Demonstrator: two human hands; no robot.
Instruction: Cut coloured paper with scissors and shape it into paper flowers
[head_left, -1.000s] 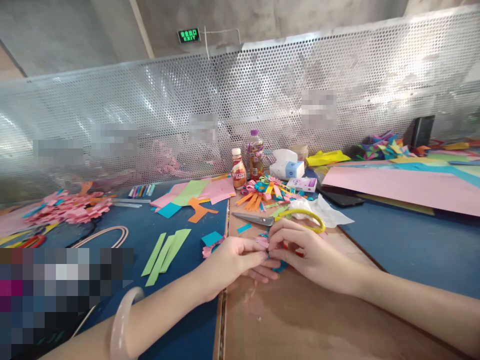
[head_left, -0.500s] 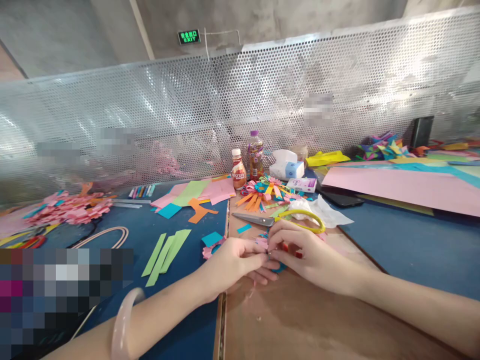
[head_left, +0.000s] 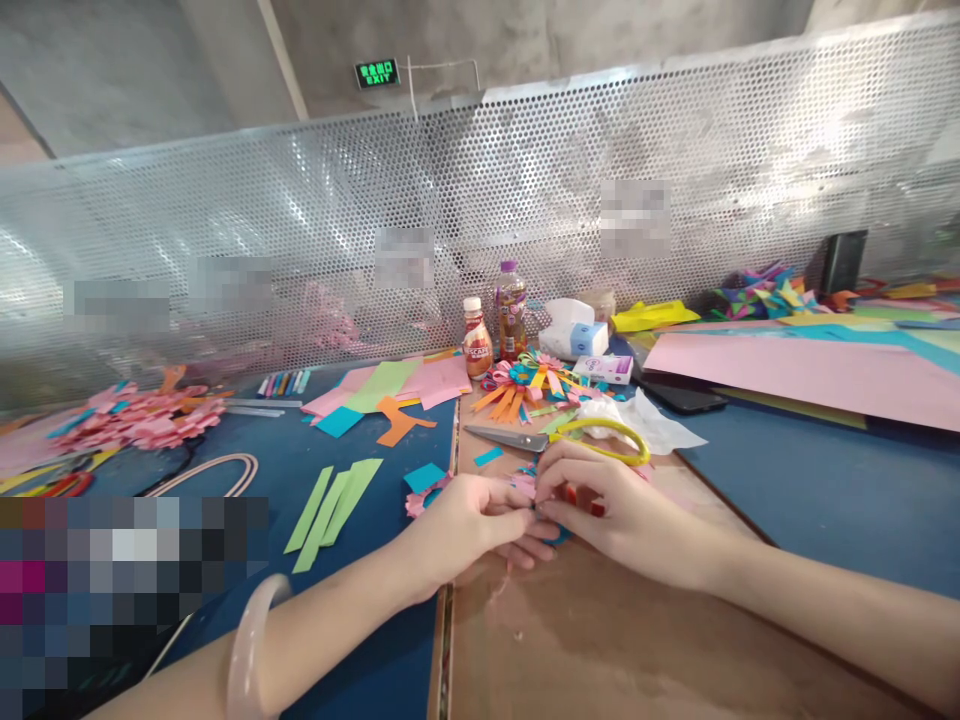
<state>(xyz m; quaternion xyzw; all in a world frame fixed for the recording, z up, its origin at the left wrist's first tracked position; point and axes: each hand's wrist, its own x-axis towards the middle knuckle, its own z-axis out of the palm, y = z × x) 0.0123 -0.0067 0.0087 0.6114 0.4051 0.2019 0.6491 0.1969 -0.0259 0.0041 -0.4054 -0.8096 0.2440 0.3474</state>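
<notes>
The left hand point(head_left: 484, 520) and right hand point(head_left: 600, 495) meet at the fingertips over the brown worktop point(head_left: 600, 640); I cannot tell what they grasp. Pink paper point(head_left: 523, 484) shows just beyond their fingers, nearer than the yellow-handled scissors point(head_left: 517, 438).

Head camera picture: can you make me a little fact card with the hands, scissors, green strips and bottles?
Hands: bare left hand and bare right hand, fingertips close together; anything between them is too small to tell
Scissors: yellow-handled metal scissors, lying just beyond the right hand
Strips: three long light-green paper strips, flat on the blue tabletop
Bottles: small white-capped brown bottle; taller purple-capped bottle beside it, both upright
Behind: shiny perforated metal screen
</notes>
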